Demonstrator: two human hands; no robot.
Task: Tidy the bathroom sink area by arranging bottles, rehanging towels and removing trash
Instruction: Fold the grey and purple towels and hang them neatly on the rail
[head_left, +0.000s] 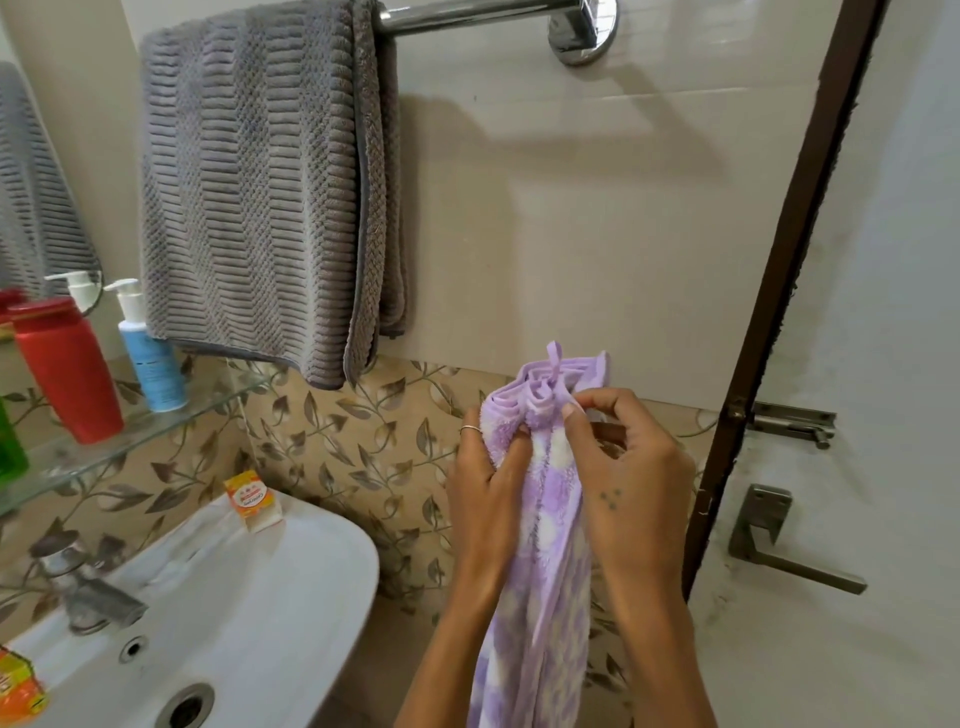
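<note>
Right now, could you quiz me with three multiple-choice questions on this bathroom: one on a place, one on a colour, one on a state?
1. Where does the grey towel hang?
A on the chrome rail
B on the door handle
C in the sink

2. What colour is the big bottle on the glass shelf?
A black
B red
C purple

3. How is the lilac towel held?
A lying loose
B by one hand
C by both hands

Answers: A, it drapes over the rail; B, its body is red; C, left hand and right hand grip it.

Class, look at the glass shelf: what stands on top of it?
On the glass shelf stand a red bottle and a blue pump bottle. A green bottle shows at the left edge; it is cut off by the frame, so its base is unseen.
</note>
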